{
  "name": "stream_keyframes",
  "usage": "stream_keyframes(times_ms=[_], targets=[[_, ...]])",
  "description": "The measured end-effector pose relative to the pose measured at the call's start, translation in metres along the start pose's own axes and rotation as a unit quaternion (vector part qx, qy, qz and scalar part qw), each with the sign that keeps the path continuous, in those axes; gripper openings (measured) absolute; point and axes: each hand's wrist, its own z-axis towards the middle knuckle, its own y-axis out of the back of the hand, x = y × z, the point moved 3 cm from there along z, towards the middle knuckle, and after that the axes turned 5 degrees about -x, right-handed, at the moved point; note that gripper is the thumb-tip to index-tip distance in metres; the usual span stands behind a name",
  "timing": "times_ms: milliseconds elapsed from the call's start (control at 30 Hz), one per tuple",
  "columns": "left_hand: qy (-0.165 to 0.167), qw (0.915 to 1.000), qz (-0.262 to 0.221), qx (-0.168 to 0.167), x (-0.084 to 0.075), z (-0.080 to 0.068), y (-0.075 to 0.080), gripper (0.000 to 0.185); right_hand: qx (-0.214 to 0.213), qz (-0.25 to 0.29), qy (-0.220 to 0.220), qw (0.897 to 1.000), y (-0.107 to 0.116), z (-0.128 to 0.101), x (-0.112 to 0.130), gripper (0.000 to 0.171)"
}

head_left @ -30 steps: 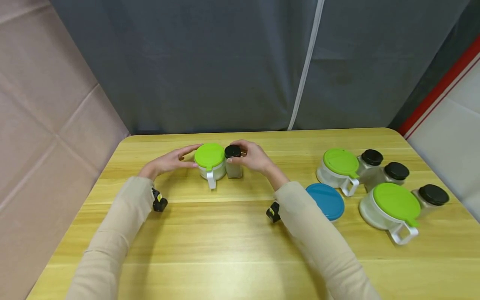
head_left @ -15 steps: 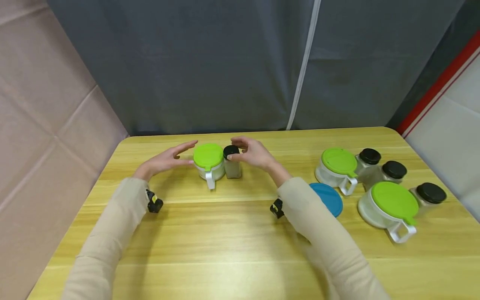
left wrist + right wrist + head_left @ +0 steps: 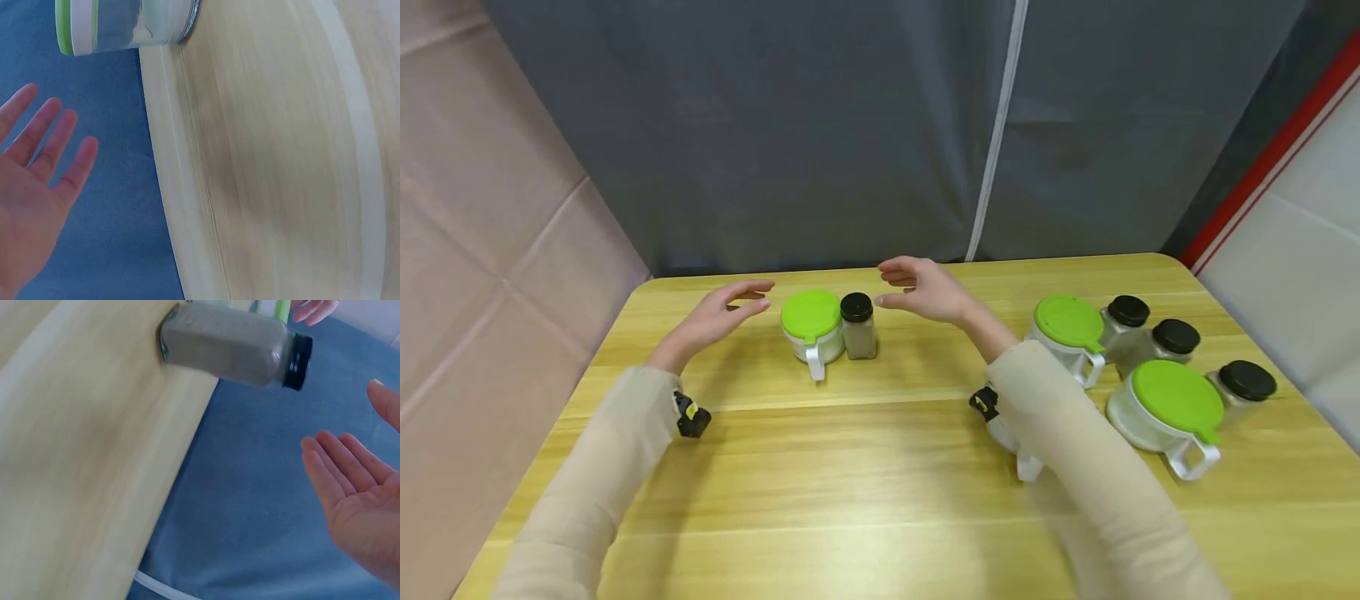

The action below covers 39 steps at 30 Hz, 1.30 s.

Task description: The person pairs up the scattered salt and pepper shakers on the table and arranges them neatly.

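A round seasoning jar with a green lid (image 3: 810,314) and a white handle stands near the back of the table. Close against its right side is a square spice bottle (image 3: 859,333) with a black cap, upright; its grey-brown contents show in the right wrist view. My left hand (image 3: 709,321) hovers to the left of the green-lidded jar, fingers relaxed, holding nothing. To the right of the spice bottle my right hand (image 3: 928,292) is apart from it, with nothing in its grasp. In the right wrist view its palm (image 3: 369,506) faces the bottle.
At the right stand two more green-lidded jars (image 3: 1176,396) and several black-capped spice bottles (image 3: 1246,382). Another white-handled jar (image 3: 1028,467) is mostly hidden under my right forearm. A grey curtain (image 3: 775,133) hangs behind the wooden table's (image 3: 820,475) back edge.
My right hand has let go of the spice bottle and drawn away to the right. My left hand has moved left, away from the green-lidded jar. Both containers stay side by side.
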Motion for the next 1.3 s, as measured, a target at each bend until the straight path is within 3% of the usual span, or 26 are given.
stream_keyframes(times_ms=[133, 367, 467, 667, 933, 1167, 1300], targets=[[-0.015, 0.9995, 0.005, -0.026, -0.005, -0.003, 0.0, 0.05, 0.003, -0.024, 0.007, 1.0, 0.011, -0.005, 0.003, 0.052], [-0.03, 0.9985, 0.016, -0.042, -0.051, -0.019, -0.002, 0.038, -0.006, -0.064, 0.004, 0.998, 0.028, -0.015, -0.001, 0.05], [-0.042, 0.9977, 0.022, -0.048, -0.056, -0.021, -0.004, 0.036, -0.009, -0.074, 0.0, 0.997, 0.035, -0.019, -0.004, 0.05], [-0.073, 0.9957, 0.026, -0.05, -0.065, -0.026, -0.007, 0.034, -0.012, -0.09, -0.005, 0.996, 0.048, -0.026, -0.01, 0.049], [-0.089, 0.9945, 0.023, -0.05, -0.075, -0.032, -0.014, 0.03, -0.017, -0.105, -0.004, 0.994, 0.062, -0.036, -0.013, 0.048], [-0.105, 0.9931, 0.018, -0.049, -0.056, -0.027, -0.022, 0.031, -0.021, -0.1, -0.004, 0.995, 0.073, -0.047, -0.017, 0.047], [-0.13, 0.9903, 0.021, -0.046, -0.058, -0.03, -0.029, 0.031, -0.019, -0.098, -0.003, 0.995, 0.082, -0.056, -0.019, 0.047]])
